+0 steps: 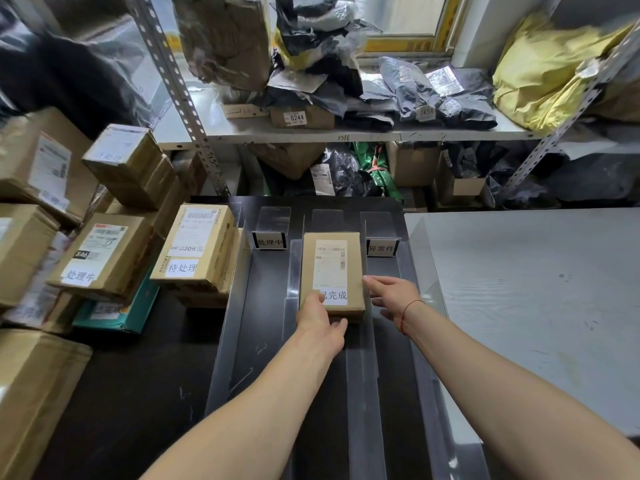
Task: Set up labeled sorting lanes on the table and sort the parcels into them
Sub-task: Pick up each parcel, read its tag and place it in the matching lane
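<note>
In the head view, a cardboard parcel (331, 274) marked 已完成 lies in the middle lane, between clear acrylic dividers (363, 358) on the black table (138, 393). The left hand (320, 322) rests on the parcel's near left corner, thumb on top and fingers curled against the near end. The right hand (393, 294) is spread, its straight fingers touching the parcel's right side. Beyond stand sign holders reading 处理中 (270, 241) and 异常件 (381, 248). Stacked boxes (104, 254) crowd the left; far shelves (346, 135) hold bagged parcels.
</note>
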`<move>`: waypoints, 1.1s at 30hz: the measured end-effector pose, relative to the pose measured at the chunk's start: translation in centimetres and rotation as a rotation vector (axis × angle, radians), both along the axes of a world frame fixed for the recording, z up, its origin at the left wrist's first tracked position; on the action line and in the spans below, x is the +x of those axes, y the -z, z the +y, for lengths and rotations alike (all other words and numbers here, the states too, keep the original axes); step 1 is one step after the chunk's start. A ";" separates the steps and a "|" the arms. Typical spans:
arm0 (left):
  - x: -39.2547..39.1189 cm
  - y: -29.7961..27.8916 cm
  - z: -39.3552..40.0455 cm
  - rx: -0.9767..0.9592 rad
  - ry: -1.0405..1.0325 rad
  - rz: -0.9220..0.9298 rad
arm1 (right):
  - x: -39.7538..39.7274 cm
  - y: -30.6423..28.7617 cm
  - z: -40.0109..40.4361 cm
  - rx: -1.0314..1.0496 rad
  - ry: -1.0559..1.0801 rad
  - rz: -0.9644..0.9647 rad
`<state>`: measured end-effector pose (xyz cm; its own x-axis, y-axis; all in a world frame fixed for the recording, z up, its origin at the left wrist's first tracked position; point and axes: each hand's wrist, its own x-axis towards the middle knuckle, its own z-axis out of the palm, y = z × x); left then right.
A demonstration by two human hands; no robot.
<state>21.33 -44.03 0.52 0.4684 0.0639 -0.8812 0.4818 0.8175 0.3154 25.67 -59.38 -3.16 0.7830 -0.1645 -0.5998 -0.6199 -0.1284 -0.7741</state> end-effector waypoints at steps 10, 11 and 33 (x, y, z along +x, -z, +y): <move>-2.2 -6.9 5.7 0.481 0.398 -0.196 | -1.2 -3.6 2.4 -0.300 -0.066 -0.239; -2.6 -7.2 6.7 0.603 0.472 -0.235 | -1.4 -4.5 3.0 -0.352 -0.081 -0.275; -13.4 -13.0 42.9 2.109 1.098 -0.490 | -14.5 -17.8 30.7 -0.763 -0.564 -0.651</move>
<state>7.95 -1.18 13.53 0.9903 0.0334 0.1347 0.0056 -0.9793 0.2021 11.20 -28.63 14.60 0.9855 0.1617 0.0506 0.1639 -0.8336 -0.5274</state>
